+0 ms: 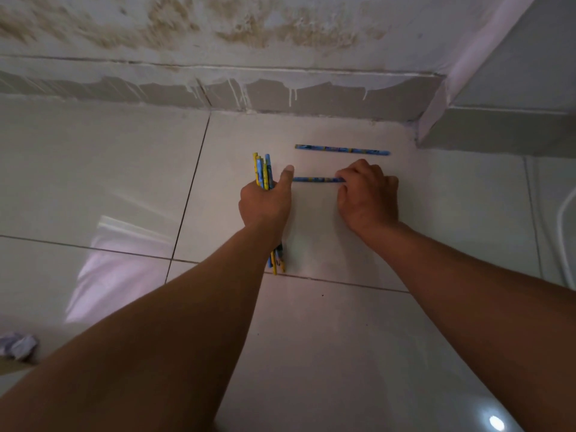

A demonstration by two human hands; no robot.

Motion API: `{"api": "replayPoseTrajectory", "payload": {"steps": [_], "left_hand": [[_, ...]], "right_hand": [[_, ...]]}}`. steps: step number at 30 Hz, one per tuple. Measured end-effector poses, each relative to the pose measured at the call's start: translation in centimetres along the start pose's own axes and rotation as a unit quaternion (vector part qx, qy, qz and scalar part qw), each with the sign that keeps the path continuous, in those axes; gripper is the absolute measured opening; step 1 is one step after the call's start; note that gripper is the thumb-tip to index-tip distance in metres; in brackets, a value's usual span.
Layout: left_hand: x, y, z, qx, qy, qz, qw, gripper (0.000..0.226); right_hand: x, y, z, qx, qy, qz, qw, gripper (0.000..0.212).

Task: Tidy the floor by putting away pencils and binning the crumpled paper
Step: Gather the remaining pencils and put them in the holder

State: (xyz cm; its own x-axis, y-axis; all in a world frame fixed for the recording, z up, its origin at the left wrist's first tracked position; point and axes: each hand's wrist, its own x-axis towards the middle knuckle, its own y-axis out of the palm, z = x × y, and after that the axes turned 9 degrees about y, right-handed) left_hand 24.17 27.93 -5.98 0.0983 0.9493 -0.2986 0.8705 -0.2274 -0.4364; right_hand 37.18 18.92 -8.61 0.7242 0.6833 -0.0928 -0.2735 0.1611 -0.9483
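My left hand grips a bundle of several blue and yellow pencils, whose ends stick out above and below the fist, thumb pointing up. My right hand pinches the right end of a blue pencil lying flat on the white floor tiles. A second blue pencil lies loose on the tile just beyond it, parallel to the wall. A crumpled paper ball sits on the floor at the far left edge, away from both hands.
A stained wall with a grey skirting runs across the back. A grey block or step fills the right corner. A white cable curves along the right edge.
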Motion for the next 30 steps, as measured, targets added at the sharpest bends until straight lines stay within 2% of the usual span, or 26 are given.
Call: {"api": "replayPoseTrajectory", "payload": {"steps": [4,6,9,11,13,16,19,24,27,30], "left_hand": [[-0.2,-0.2,0.1,-0.007,-0.016,0.004,1.0,0.057],[-0.4,-0.1,0.0,-0.007,-0.029,0.009,1.0,0.057],[-0.5,-0.1,-0.5,-0.006,-0.044,0.026,0.999,0.06],[-0.3,0.0,-0.9,-0.011,-0.05,0.038,0.998,0.063],[-0.1,0.1,-1.2,-0.008,-0.047,0.039,0.998,0.064],[0.4,0.5,-1.2,-0.002,-0.022,0.038,0.999,0.052],[0.9,0.9,-1.1,0.018,-0.003,0.03,0.999,0.041],[1.1,1.5,-0.9,0.024,0.003,-0.011,1.0,0.039],[1.0,1.3,-1.0,-0.004,0.007,-0.019,1.0,0.044],[1.2,1.3,-1.2,-0.09,-0.006,-0.022,0.996,0.041]], "right_hand": [[-1.4,0.6,0.6,-0.014,-0.016,-0.052,0.998,0.016],[-2.2,1.0,1.0,0.004,-0.027,-0.046,0.999,0.014],[-3.5,1.2,2.3,0.145,-0.016,0.014,0.989,0.013],[-4.3,1.2,3.3,0.264,-0.004,0.039,0.964,0.013],[-5.1,1.3,4.2,0.336,0.014,0.033,0.941,0.013],[-5.6,1.4,4.7,0.387,0.041,0.026,0.921,0.014],[-5.6,1.2,4.8,0.412,0.054,0.031,0.909,0.013],[-4.7,0.6,5.0,0.411,0.032,0.011,0.911,0.01],[-3.2,0.3,4.6,0.394,0.041,-0.011,0.918,0.013],[-1.5,0.0,3.7,0.331,0.047,-0.039,0.942,0.018]]}}
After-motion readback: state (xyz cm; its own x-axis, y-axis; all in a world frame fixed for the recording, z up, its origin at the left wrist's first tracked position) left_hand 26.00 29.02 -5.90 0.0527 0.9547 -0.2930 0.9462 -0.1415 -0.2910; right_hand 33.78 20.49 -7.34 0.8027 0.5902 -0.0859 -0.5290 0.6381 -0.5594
